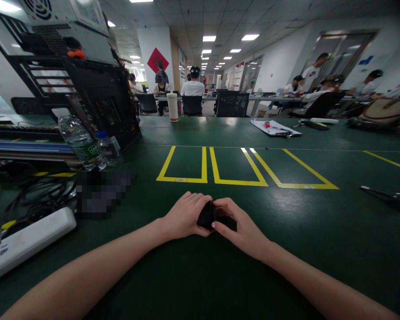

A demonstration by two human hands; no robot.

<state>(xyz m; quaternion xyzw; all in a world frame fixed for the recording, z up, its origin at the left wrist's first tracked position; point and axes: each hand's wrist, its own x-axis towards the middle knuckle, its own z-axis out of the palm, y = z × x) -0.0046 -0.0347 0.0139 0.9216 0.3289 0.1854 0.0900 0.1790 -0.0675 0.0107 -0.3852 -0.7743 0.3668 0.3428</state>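
Both of my hands meet on the green table mat [286, 222] just below the yellow taped boxes [216, 171]. My left hand [185, 215] is curled, fingers closed over a small black object [207, 215]. My right hand [238, 224] grips the same black object from the right side, thumb pressed on its near edge. The object is mostly hidden by my fingers, so its shape is unclear.
An open computer case [86, 84] stands at the back left, with two plastic water bottles [82, 142] beside it. A white power strip [26, 242] and black cables lie at the left. A clipboard [276, 128] lies further back, a metal tool [386, 195] at the right. Other people sit at distant desks.
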